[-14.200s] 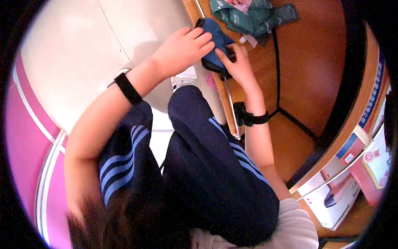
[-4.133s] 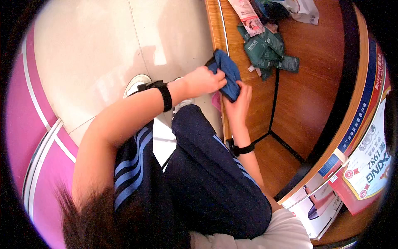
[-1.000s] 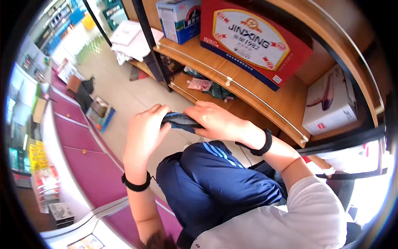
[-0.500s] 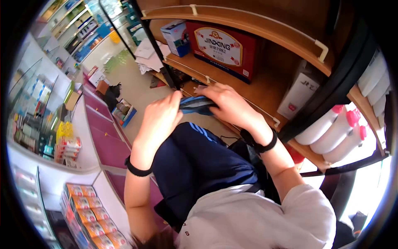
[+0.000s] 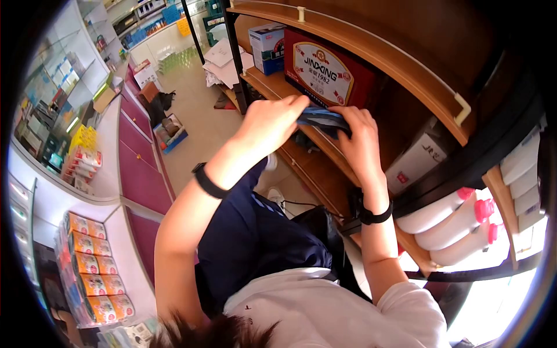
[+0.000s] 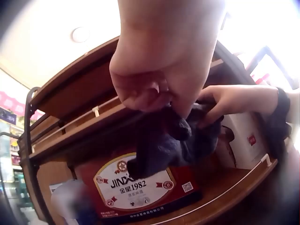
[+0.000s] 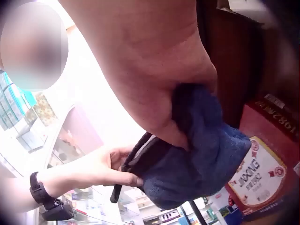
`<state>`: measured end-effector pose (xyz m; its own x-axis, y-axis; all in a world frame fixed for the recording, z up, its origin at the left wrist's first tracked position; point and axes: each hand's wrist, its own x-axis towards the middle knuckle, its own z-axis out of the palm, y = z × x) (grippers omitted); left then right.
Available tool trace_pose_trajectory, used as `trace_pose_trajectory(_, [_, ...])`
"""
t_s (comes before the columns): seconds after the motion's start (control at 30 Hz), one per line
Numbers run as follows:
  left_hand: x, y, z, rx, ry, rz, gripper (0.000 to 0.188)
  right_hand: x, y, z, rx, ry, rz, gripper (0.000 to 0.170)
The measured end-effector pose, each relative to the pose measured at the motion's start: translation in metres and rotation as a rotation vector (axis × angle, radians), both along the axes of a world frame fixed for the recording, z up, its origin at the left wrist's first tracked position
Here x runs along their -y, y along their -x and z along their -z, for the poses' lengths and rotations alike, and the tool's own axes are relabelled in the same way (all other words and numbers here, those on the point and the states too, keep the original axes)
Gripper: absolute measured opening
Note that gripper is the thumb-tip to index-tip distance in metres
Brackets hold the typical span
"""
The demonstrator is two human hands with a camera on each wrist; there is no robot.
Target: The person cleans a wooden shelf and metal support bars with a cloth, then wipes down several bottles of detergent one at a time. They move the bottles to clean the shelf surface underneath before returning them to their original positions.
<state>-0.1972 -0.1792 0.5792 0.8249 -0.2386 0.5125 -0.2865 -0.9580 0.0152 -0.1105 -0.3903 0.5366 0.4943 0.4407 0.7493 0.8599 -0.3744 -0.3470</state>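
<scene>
A blue, soft-looking cloth (image 5: 325,120) with black edging is held up between both hands in front of the shelves. My left hand (image 5: 272,119) pinches its left end, with the thumb along the black edge in the right wrist view. At the other end my right hand (image 5: 361,139) grips the fabric between thumb and fingers. In the right wrist view the bunched cloth (image 7: 201,159) hangs in folds below the right hand (image 7: 154,89). The left wrist view shows its dark underside (image 6: 157,150) overlapping a red JINXING carton (image 6: 136,187).
A wooden shelf (image 5: 272,87) with a guard rail holds the carton, a blue-and-white box (image 5: 268,49) and a white box (image 5: 420,159). White jugs (image 5: 441,223) with pink caps stand at right. A purple-fronted counter (image 5: 139,156) runs along the left.
Earlier the hands worked the cloth low by the bottom compartment with green packets; now they hold it higher before the carton shelf. In the last half second both moved rightward and up in view.
</scene>
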Motion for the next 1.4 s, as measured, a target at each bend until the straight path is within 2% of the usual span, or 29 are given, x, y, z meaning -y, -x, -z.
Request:
trace_pose_trajectory(0.17, [0.030, -0.090, 0.051, 0.115, 0.124, 0.118, 0.031, 0.019, -0.033, 0.036, 0.022, 0.023, 0.416, 0.054])
trace_pose_trajectory(0.23, [0.041, -0.120, 0.073, 0.018, 0.171, 0.189, 0.034, 0.025, -0.043, 0.063, -0.004, 0.141, 0.584, 0.053])
trace_pose_trajectory(0.3, [0.043, -0.158, 0.131, 0.027, 0.205, 0.242, 0.037, 0.031, -0.052, 0.098, -0.188, 0.416, 0.659, 0.048])
trace_pose_trajectory(0.33, [0.041, -0.165, 0.151, -0.092, 0.131, 0.249, 0.038, 0.038, -0.060, 0.129, -0.221, 0.496, 0.572, 0.042])
trace_pose_trajectory(0.37, [0.038, -0.169, 0.169, -0.209, 0.055, 0.255, 0.038, 0.043, -0.070, 0.155, -0.378, 0.556, 0.444, 0.042])
trace_pose_trajectory(0.43, [0.027, -0.167, 0.201, -0.259, -0.017, 0.324, 0.037, 0.037, -0.061, 0.169, -0.415, 0.476, 0.296, 0.042])
trace_pose_trajectory(0.47, [0.022, -0.164, 0.208, -0.220, 0.004, 0.317, 0.036, 0.031, -0.065, 0.169, -0.409, 0.483, 0.295, 0.042])
trace_pose_trajectory(0.57, [0.002, -0.163, 0.205, -0.189, -0.012, 0.259, 0.033, 0.011, -0.060, 0.160, -0.583, 0.484, 0.343, 0.044])
trace_pose_trajectory(0.63, [-0.009, -0.165, 0.204, -0.143, -0.029, 0.176, 0.028, -0.008, -0.069, 0.144, -0.657, 0.452, 0.212, 0.046])
trace_pose_trajectory(0.67, [-0.015, -0.165, 0.204, -0.129, -0.036, 0.130, 0.028, -0.012, -0.089, 0.161, -0.641, 0.437, 0.165, 0.047])
trace_pose_trajectory(0.77, [-0.047, -0.168, 0.202, -0.083, -0.069, 0.012, 0.026, -0.049, -0.125, 0.159, -0.715, 0.472, 0.052, 0.049])
trace_pose_trajectory(0.87, [-0.076, -0.175, 0.205, -0.009, -0.094, -0.146, 0.024, -0.096, -0.165, 0.159, -0.728, 0.622, 0.110, 0.052])
trace_pose_trajectory(0.97, [-0.091, -0.191, 0.205, -0.035, -0.064, -0.300, 0.023, -0.144, -0.207, 0.169, -0.737, 0.561, 0.039, 0.055])
trace_pose_trajectory(1.03, [-0.096, -0.198, 0.202, -0.071, -0.035, -0.397, 0.022, -0.180, -0.217, 0.159, -0.704, 0.633, 0.122, 0.056])
trace_pose_trajectory(1.13, [-0.112, -0.212, 0.204, -0.124, -0.005, -0.533, 0.022, -0.218, -0.258, 0.172, -0.711, 0.627, 0.046, 0.057])
trace_pose_trajectory(1.23, [-0.127, -0.222, 0.211, -0.105, 0.141, -0.546, 0.020, -0.240, -0.271, 0.176, -0.670, 0.625, 0.033, 0.056])
trace_pose_trajectory(1.33, [-0.133, -0.220, 0.213, -0.091, 0.133, -0.568, 0.019, -0.244, -0.274, 0.176, -0.652, 0.584, 0.012, 0.054])
trace_pose_trajectory(1.4, [-0.134, -0.218, 0.213, -0.067, 0.165, -0.559, 0.019, -0.238, -0.273, 0.176, -0.628, 0.640, 0.020, 0.054])
